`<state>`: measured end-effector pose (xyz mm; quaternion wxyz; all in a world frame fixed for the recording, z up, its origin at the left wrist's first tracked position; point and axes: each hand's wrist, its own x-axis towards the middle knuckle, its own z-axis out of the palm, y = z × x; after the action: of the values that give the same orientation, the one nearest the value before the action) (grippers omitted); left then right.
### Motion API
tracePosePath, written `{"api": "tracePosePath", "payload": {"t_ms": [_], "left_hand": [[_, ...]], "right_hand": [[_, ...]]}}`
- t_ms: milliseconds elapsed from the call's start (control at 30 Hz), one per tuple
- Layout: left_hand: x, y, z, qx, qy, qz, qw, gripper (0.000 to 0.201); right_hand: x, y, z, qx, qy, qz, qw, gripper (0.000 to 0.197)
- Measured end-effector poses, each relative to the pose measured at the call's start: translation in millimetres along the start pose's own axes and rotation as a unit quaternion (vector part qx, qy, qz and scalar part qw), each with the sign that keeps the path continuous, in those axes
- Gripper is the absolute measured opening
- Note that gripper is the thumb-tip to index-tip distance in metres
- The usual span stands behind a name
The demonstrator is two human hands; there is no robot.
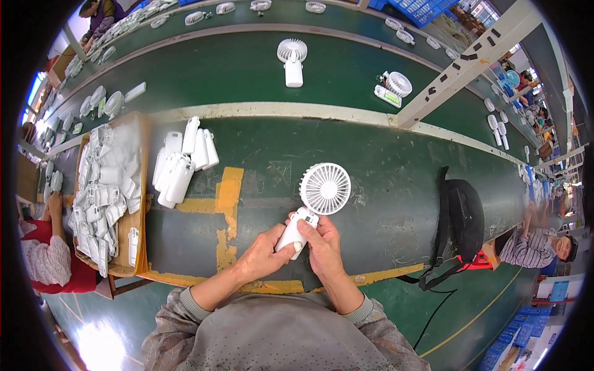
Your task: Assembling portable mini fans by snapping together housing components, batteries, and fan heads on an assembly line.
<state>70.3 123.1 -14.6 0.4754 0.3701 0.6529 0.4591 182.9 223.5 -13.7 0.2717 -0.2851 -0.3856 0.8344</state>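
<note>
Between my hands, over the near middle of the green bench, is a white handheld fan (326, 189). Its round slatted head points away from me and its handle slants down toward me. My left hand (270, 249) is closed round the lower part of the handle, with the thumb lying across it. Higher up, my right hand (323, 243) grips the handle from the right, its thumb pressed on the front. To the left lies a heap of white handle casings (180, 164). Beside that stands a cardboard box (141, 238) filled with white plastic shells (102, 191).
A black bag (465, 213) with straps lies at the bench's right side. Beyond a pale rail (266, 110), a green conveyor (204, 68) carries fans, among them an upright fan (292, 62) and one with an opened handle (388, 94). A slanted metal post (470, 62) rises at right. Co-workers sit left and right.
</note>
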Motion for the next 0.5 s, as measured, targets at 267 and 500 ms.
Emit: {"api": "tracePosePath", "payload": {"t_ms": [267,500], "left_hand": [[32.7,29.6,-47.1,-0.125,0.014,-0.064,0.990,0.026],[107.7,80.7,-131.9,0.323,0.307,0.148,0.883,0.026]], "right_hand": [[40.0,-5.7,6.5,-0.019,-0.034,0.047,0.998,0.036],[72.1,19.9,-12.5,-0.250,-0.042,-0.053,0.966,0.023]]}}
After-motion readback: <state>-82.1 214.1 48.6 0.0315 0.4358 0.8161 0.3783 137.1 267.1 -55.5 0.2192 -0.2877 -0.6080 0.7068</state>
